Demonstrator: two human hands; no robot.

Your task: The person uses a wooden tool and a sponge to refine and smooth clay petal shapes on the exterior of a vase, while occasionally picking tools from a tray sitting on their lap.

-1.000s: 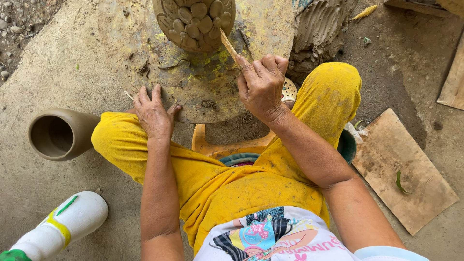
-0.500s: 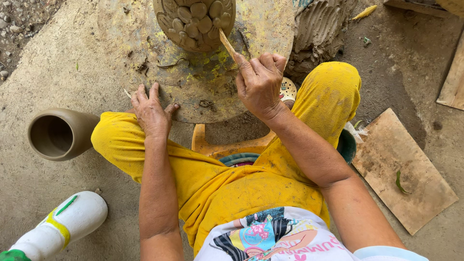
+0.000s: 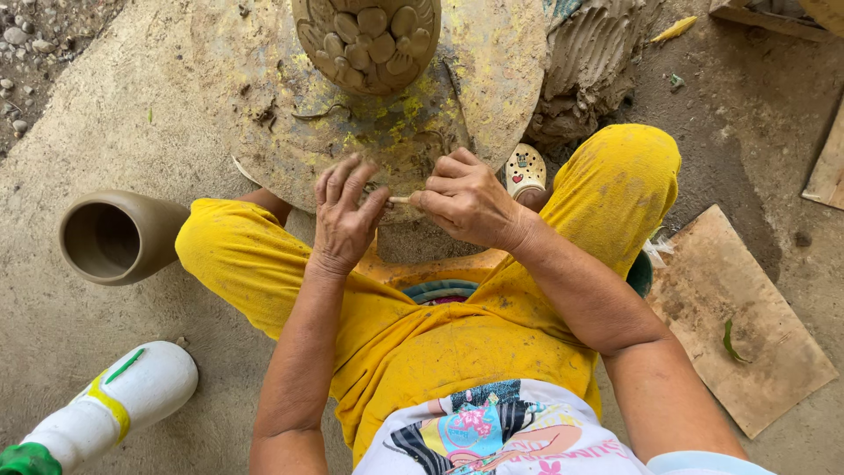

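Observation:
I sit with yellow trousers in front of a round clay-smeared turntable (image 3: 264,79). On it stands a clay pot (image 3: 367,40) with petal-shaped relief. My right hand (image 3: 466,200) grips a thin wooden stick (image 3: 400,200) at the near rim of the turntable. My left hand (image 3: 345,214) meets it there, fingertips pinching the stick's other end. Most of the stick is hidden by the fingers.
A plain clay vase (image 3: 114,236) lies on its side at left. A white plastic bottle (image 3: 105,406) with a green cap lies at lower left. A lump of wet clay (image 3: 589,66) sits beside the turntable. A flat board (image 3: 738,321) lies at right.
My right hand has drawn the stick back from the pot to the turntable's near rim. My left hand moved right from the rim and now touches the stick.

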